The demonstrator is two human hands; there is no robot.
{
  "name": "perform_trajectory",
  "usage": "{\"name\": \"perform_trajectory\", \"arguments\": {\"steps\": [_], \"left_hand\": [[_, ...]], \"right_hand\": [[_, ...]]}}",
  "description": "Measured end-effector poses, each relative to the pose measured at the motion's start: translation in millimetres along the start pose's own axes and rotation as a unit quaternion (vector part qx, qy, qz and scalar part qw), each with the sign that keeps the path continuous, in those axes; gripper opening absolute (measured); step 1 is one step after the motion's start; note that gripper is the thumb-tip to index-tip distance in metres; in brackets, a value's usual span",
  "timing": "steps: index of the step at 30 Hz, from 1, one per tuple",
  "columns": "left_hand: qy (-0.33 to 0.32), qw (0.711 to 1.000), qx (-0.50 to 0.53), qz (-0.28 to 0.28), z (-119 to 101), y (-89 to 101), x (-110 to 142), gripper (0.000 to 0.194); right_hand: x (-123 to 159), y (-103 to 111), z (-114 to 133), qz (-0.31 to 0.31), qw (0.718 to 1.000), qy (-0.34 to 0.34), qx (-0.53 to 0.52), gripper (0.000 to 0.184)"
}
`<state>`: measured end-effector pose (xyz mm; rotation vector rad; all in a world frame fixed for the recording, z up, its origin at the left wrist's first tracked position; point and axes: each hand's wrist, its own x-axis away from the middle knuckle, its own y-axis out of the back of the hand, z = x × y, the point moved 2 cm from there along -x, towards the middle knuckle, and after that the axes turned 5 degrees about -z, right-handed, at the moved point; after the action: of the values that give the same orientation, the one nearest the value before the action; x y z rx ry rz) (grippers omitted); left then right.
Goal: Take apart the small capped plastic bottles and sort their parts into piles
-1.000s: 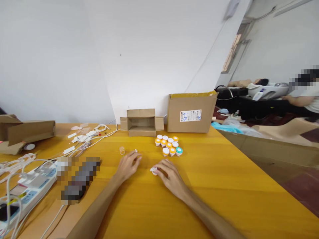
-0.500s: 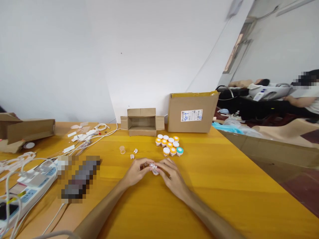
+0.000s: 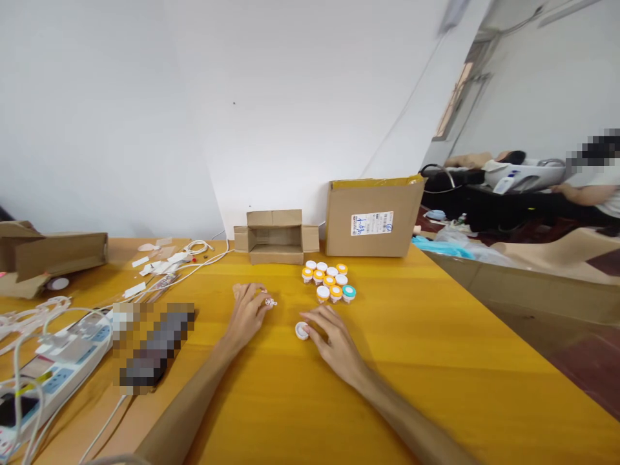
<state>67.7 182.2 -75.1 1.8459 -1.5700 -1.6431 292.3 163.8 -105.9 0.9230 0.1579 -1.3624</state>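
Note:
My left hand is over the table, left of centre, its thumb and a finger closed on a small white perforated piece. A second such piece shows only in part behind these fingers. Partly covered by the same hand is a clear ring. My right hand pinches a round white cap at its right edge, its pale hollow side facing up. Beyond it stand several small jars with white, orange and teal lids.
At the back are an open small carton and a taped cardboard box. Power strips, cables and a pixelated dark object lie on the left. Another carton sits far left. People are at the right.
My left hand has moved left and away from me, taking the perforated piece off the cap toward the loose pieces. My right hand stays at the cap.

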Motion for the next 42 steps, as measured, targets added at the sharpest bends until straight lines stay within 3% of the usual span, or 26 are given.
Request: {"name": "perform_trajectory", "arguments": {"steps": [4, 11, 20, 27, 36, 42], "left_hand": [[0.009, 0.995, -0.099, -0.017, 13, 2.0, 2, 0.018], [0.014, 0.991, -0.129, -0.011, 12, 1.9, 3, 0.021], [-0.033, 0.999, 0.022, 0.028, -20, -7.1, 6, 0.024], [-0.017, 0.982, 0.149, 0.116, -48, -12.4, 15, 0.022], [0.003, 0.974, 0.158, 0.163, -59, -17.8, 18, 0.018], [-0.030, 0.976, 0.143, 0.164, -59, -17.7, 17, 0.010]], "right_hand": [[-1, 0, 0, 0.024, 0.999, -0.021, 0.004, 0.019], [-4, 1, 7, 0.067, 0.996, -0.063, 0.010, 0.005], [-3, -2, 10, 0.095, 0.993, -0.070, 0.024, 0.027], [-1, -3, 5, 0.107, 0.988, -0.107, -0.028, 0.020], [-1, -2, 4, 0.121, 0.979, -0.146, -0.070, 0.021], [-3, -2, 5, 0.128, 0.976, -0.162, -0.070, 0.025]]}}
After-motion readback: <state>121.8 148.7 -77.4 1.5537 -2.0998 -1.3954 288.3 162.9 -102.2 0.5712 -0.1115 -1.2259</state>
